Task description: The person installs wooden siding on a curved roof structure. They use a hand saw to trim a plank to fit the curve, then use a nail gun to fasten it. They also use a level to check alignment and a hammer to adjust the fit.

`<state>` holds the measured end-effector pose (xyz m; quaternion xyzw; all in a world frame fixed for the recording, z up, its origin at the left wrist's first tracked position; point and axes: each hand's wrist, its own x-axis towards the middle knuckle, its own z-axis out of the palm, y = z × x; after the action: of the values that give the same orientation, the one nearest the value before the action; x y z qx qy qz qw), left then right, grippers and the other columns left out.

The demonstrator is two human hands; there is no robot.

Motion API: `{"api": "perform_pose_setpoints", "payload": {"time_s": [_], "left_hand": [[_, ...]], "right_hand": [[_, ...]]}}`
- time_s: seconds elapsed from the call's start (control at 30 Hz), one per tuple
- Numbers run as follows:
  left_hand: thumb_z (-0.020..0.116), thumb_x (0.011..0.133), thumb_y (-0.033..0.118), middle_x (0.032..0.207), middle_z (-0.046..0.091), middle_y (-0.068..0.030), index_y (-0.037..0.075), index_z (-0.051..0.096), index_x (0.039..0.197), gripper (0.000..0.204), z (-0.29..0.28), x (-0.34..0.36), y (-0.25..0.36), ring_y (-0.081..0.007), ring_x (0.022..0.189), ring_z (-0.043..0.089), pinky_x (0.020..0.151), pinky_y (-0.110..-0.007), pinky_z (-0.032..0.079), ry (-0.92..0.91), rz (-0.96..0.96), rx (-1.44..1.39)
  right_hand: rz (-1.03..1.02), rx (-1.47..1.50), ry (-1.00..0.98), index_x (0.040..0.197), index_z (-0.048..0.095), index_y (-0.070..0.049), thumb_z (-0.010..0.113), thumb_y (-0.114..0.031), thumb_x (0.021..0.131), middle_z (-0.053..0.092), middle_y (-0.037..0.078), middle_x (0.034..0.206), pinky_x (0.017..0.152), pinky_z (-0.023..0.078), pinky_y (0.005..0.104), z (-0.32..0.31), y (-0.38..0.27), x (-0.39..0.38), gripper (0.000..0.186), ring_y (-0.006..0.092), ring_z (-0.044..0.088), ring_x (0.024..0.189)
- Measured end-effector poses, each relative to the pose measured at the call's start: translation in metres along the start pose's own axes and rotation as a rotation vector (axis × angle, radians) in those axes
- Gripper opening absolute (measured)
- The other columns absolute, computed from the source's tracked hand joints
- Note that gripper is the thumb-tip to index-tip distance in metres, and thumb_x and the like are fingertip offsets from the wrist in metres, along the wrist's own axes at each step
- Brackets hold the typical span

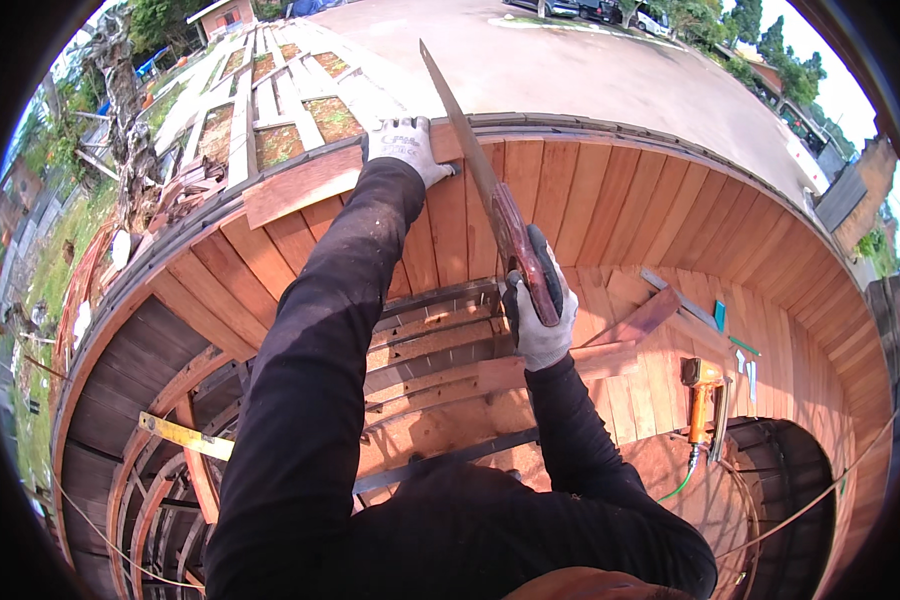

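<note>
A hand saw with a dark reddish wooden handle is in my gloved right hand, fingers closed round the handle. Its blade slants up and left past the curved rim. At that rim my gloved left hand grips a loose reddish wooden board, fingers bent over the far edge and thumb spread toward the blade. This board lies crosswise over the fitted planks. The blade passes close to the board's right end; whether they touch, I cannot tell.
An orange nail gun with a green hose rests on the planking at right, near several offcuts. A yellow spirit level lies across the curved ribs at left. Open framing shows below my arms. White timbers lie outside.
</note>
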<state>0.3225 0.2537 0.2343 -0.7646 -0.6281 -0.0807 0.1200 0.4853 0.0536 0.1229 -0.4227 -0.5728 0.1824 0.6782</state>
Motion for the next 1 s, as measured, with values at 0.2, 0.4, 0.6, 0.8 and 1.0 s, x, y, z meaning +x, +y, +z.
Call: {"api": "perform_pose_setpoints", "payload": {"time_s": [0.2, 0.4, 0.6, 0.8, 1.0], "left_hand": [[0.074, 0.077, 0.062, 0.141, 0.053, -0.0148, 0.007, 0.046, 0.145, 0.092, 0.005, 0.005, -0.003, -0.0289, 0.132, 0.050, 0.110, -0.045, 0.040, 0.015, -0.001, 0.000], [0.074, 0.079, 0.060, 0.145, 0.050, -0.0150, 0.010, 0.042, 0.149, 0.092, -0.001, 0.000, -0.006, -0.0284, 0.136, 0.048, 0.111, -0.047, 0.039, -0.025, -0.010, -0.025], [0.074, 0.080, 0.058, 0.144, 0.051, -0.0151, 0.010, 0.043, 0.149, 0.090, 0.003, 0.000, -0.006, -0.0281, 0.134, 0.050, 0.110, -0.047, 0.040, -0.013, -0.009, -0.016], [0.069, 0.082, 0.066, 0.142, 0.055, -0.0128, 0.008, 0.047, 0.145, 0.088, -0.002, 0.004, -0.003, -0.0265, 0.135, 0.051, 0.109, -0.045, 0.042, -0.046, 0.013, 0.054], [0.071, 0.080, 0.064, 0.143, 0.054, -0.0139, 0.008, 0.047, 0.145, 0.090, -0.007, 0.003, -0.001, -0.0267, 0.136, 0.049, 0.110, -0.046, 0.040, -0.049, -0.010, 0.046]], "right_hand": [[0.059, 0.076, -0.021, 0.145, 0.049, 0.002, 0.057, 0.004, 0.088, 0.058, 0.017, 0.143, 0.104, 0.045, 0.0302, -0.006, -0.015, -0.005, 0.058, 0.0204, 0.060, 0.126], [0.259, 0.149, -0.028, 0.145, 0.046, 0.006, 0.059, -0.009, 0.091, 0.064, 0.015, 0.134, 0.080, 0.051, 0.0247, -0.035, -0.012, -0.056, 0.058, 0.0122, 0.063, 0.091], [0.365, 0.077, -0.069, 0.146, 0.045, 0.007, 0.062, -0.014, 0.092, 0.064, 0.017, 0.133, 0.086, 0.052, 0.0279, -0.054, -0.038, -0.067, 0.060, 0.0172, 0.067, 0.098], [0.040, 0.014, -0.044, 0.141, 0.051, 0.006, 0.062, -0.001, 0.089, 0.060, 0.020, 0.139, 0.105, 0.045, 0.0326, -0.013, -0.024, 0.013, 0.054, 0.0217, 0.060, 0.125], [0.387, 0.081, -0.032, 0.143, 0.050, 0.005, 0.061, -0.008, 0.088, 0.064, 0.019, 0.133, 0.097, 0.048, 0.0300, -0.053, -0.042, -0.074, 0.057, 0.0197, 0.065, 0.114]]}}
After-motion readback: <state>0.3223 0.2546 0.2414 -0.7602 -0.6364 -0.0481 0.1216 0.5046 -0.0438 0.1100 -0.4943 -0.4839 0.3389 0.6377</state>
